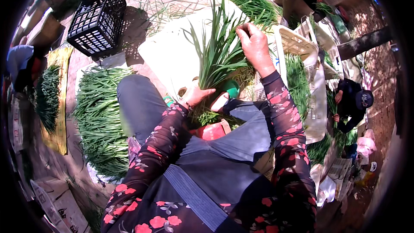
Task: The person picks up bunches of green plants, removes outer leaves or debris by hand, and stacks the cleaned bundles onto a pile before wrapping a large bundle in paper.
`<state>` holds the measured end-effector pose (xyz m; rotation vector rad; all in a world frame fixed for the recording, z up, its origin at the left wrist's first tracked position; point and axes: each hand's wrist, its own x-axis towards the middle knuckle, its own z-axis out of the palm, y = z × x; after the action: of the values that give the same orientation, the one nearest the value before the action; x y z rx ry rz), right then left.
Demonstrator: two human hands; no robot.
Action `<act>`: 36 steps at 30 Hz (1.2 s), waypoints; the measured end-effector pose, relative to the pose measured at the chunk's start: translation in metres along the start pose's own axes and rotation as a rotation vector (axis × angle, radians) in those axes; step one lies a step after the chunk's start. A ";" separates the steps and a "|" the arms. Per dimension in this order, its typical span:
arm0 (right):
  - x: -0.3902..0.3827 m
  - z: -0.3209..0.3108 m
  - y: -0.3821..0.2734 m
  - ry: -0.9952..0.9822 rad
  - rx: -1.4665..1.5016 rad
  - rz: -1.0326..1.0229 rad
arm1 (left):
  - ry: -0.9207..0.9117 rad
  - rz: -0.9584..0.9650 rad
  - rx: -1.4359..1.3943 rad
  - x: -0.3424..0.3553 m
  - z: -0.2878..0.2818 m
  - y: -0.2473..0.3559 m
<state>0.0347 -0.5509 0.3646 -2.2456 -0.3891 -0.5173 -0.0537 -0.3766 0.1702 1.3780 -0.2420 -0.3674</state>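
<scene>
My left hand [196,95] is closed round the lower end of a bunch of garlic chives [217,47], whose long flat leaves fan out upward. Just right of the leaf tips is my right hand [256,47], raised with thumb and fingers pinched together. Whatever may be between those fingertips is too small to make out. Beneath the bunch, between my bent legs, lie loose green leaves [210,118] and a red object [213,130]. A white sheet [166,47] is spread on the ground ahead of me.
A large pile of chives [103,121] lies left of my knee. At the far left stands a black plastic crate [97,21]. Cream crates [317,86] with greens line the right side, where a person [355,103] handles greens. More chives [250,2] lie ahead.
</scene>
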 end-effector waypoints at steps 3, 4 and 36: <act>-0.007 -0.029 -0.028 -0.004 0.532 0.346 | 0.033 -0.012 0.039 -0.002 0.001 0.007; -0.014 -0.039 -0.038 -0.048 0.596 0.391 | 0.054 -0.014 0.054 -0.003 0.000 0.012; 0.045 -0.128 -0.009 -0.183 -0.363 -0.411 | 0.205 0.311 0.360 0.008 0.001 -0.034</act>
<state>0.0393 -0.6368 0.4704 -2.5825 -0.9270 -0.6348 -0.0501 -0.3859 0.1366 1.6886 -0.3583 0.0828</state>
